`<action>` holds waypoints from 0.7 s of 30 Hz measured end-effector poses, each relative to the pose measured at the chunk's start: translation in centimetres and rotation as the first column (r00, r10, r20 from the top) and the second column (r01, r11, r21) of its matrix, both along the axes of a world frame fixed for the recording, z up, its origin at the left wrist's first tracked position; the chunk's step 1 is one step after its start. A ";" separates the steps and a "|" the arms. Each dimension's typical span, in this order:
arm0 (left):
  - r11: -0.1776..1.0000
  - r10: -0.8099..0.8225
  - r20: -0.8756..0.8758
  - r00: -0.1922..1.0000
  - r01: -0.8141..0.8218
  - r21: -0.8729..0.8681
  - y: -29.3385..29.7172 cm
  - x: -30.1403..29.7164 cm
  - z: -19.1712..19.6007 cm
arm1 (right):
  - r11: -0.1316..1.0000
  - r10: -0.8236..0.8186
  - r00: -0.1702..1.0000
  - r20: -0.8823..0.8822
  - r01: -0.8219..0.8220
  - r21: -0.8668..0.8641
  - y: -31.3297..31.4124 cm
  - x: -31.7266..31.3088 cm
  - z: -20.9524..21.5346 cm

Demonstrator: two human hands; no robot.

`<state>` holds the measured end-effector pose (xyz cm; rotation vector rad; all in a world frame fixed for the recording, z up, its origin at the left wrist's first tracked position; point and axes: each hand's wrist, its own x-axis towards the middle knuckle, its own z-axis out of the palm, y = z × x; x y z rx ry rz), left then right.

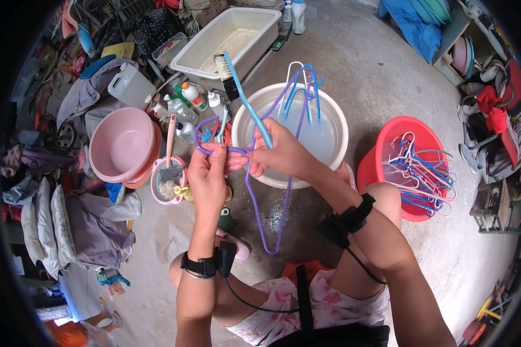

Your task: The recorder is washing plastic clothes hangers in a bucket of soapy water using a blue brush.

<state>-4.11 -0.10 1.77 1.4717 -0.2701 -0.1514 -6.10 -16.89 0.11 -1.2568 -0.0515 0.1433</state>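
My left hand (207, 175) grips a purple wire clothes hanger (259, 222) near its hook, holding it upright over my lap. My right hand (282, 154) holds a long light-blue brush (248, 103) by its handle, with the bristle head pointing up and away, and presses it against the hanger's neck. Just beyond my hands sits a white basin of water (334, 118) with several blue, white and purple hangers standing in it.
A red bucket (376, 151) at the right holds several hangers. Pink basins (121, 144) are stacked at the left, beside a small pink bowl (167, 180) with brushes, several bottles (191, 98) and a white rectangular tub (231, 36). Clothes and clutter line both sides.
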 end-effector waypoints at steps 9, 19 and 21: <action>1.000 0.005 0.025 1.000 -0.006 0.012 0.0 0.0 -0.2 | 0.999 -0.023 1.000 -0.012 0.023 0.048 0.1 -0.2 0.5; 1.000 -0.003 0.045 0.999 0.003 0.009 -0.2 -0.1 -0.1 | 0.998 -0.036 0.999 -0.024 0.037 0.044 0.1 -0.2 0.1; 1.000 -0.005 0.044 0.999 0.005 0.006 -0.3 -0.2 -0.1 | 0.998 -0.040 0.999 -0.025 0.041 0.039 0.1 -0.2 0.0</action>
